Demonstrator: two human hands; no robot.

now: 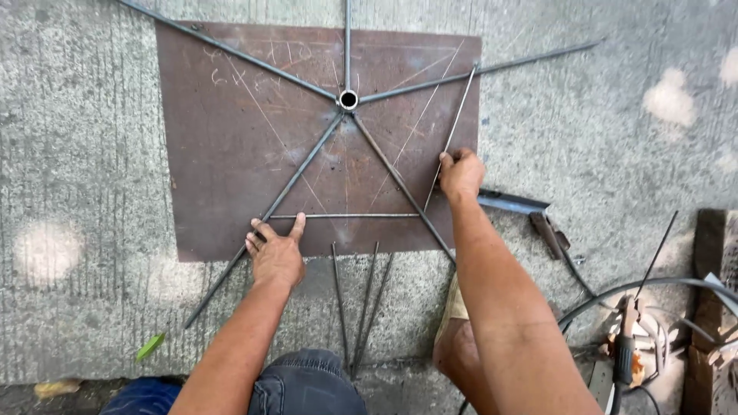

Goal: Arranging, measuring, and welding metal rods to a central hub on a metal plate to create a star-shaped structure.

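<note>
A rusty brown steel plate lies flat on the concrete floor. On it sits a small metal ring with several thin steel rods radiating outward like spokes. My left hand rests at the plate's near edge, fingers touching the left end of a horizontal cross rod where it meets a spoke. My right hand pinches the lower end of a slanted thin rod that spans between two right-hand spokes.
Three loose rods lie on the floor below the plate. A piece of angle iron and a hammer lie to the right. Welding cables and an electrode holder sit at lower right beside wooden blocks.
</note>
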